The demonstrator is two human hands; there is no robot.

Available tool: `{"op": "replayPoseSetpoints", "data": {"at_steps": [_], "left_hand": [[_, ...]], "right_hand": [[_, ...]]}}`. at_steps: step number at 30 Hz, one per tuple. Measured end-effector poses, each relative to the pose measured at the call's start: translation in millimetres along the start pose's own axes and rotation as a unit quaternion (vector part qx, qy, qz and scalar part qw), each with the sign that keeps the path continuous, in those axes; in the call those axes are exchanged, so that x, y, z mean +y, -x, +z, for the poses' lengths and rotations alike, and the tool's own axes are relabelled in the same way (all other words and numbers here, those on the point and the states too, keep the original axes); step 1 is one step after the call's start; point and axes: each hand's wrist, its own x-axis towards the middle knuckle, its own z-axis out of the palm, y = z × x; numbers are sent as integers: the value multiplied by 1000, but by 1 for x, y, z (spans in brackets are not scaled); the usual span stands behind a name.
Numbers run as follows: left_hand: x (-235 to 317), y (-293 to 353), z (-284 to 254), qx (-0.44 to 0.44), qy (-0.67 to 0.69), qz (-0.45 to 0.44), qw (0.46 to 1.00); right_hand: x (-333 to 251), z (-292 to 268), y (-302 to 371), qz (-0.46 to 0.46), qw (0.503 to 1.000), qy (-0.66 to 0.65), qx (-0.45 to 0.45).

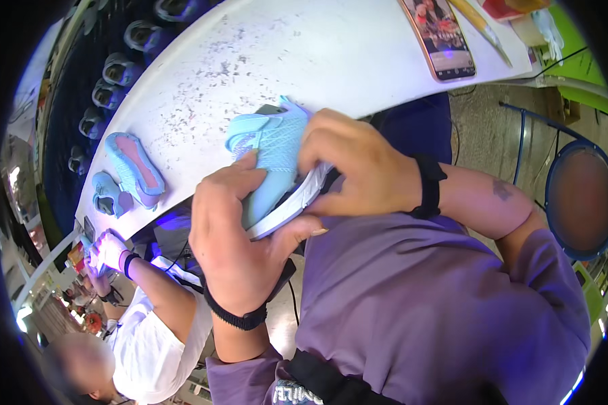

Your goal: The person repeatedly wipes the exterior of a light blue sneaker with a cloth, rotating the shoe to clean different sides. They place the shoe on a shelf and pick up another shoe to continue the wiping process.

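Observation:
Between my hands is a light blue sneaker with a white sole, tilted over the near edge of the white table. My left hand grips its toe end, with the thumb and fingers closed round the upper and the sole. Wrapped over the side nearer the heel is my right hand, its fingers pressing where the upper meets the sole. A dark gap shows between sole and upper under the right fingers. Part of the shoe's far side is hidden by my hands.
Light blue shoe uppers lie at the table's left. Dark scraps litter the white table. A phone and a yellow-handled tool rest at the far right. Shoes on a rack, a round stool and a co-worker are nearby.

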Motion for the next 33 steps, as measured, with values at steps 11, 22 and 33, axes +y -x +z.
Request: {"op": "replayPoseSetpoints", "data": {"at_steps": [11, 22, 33], "left_hand": [[-35, -6, 6, 33, -17, 139, 990], [-83, 16, 8, -13, 282, -65, 957], [-76, 5, 5, -26, 191, 38, 981]], "right_hand": [[23, -3, -19, -7, 1000, -1, -19], [1, 22, -22, -4, 993, 113, -28], [15, 26, -19, 3, 996, 77, 36]]}}
